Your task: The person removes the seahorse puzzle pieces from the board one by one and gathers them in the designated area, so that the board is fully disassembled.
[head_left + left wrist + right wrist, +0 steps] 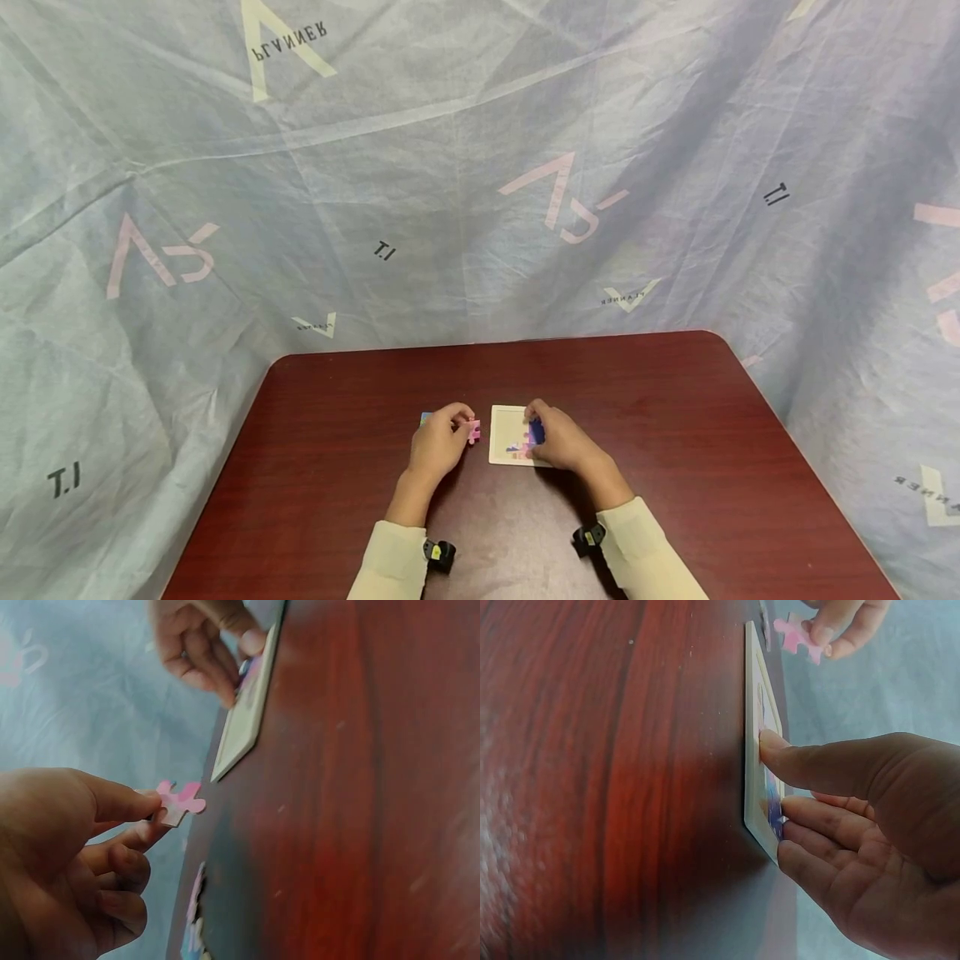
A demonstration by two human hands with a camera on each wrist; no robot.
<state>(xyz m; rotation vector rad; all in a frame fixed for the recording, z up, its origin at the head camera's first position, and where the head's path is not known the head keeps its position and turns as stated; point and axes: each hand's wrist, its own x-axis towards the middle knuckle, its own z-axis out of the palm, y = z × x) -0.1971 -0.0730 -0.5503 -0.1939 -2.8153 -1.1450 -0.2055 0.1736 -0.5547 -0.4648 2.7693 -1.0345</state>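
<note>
Between left thumb and index finger, my left hand (437, 443) pinches a pink jigsaw piece (180, 802), raised off the table. To its right, a pale square puzzle tray (507, 417) lies flat, with joined pink and purple jigsaw pieces (519, 451) along its near and right parts. Over the tray's right side is my right hand (564, 439). In the right wrist view its thumb (774, 742) and fingertips (786, 851) rest on the pieces, spread apart. Part of the tray and of the pieces is hidden under that hand.
More jigsaw pieces (193, 919) with blue and pink on them lie beyond and beneath my left hand, mostly hidden in the head view. Everything rests on a dark red wooden table (360, 383). A grey printed cloth (450, 167) hangs behind it and at its sides.
</note>
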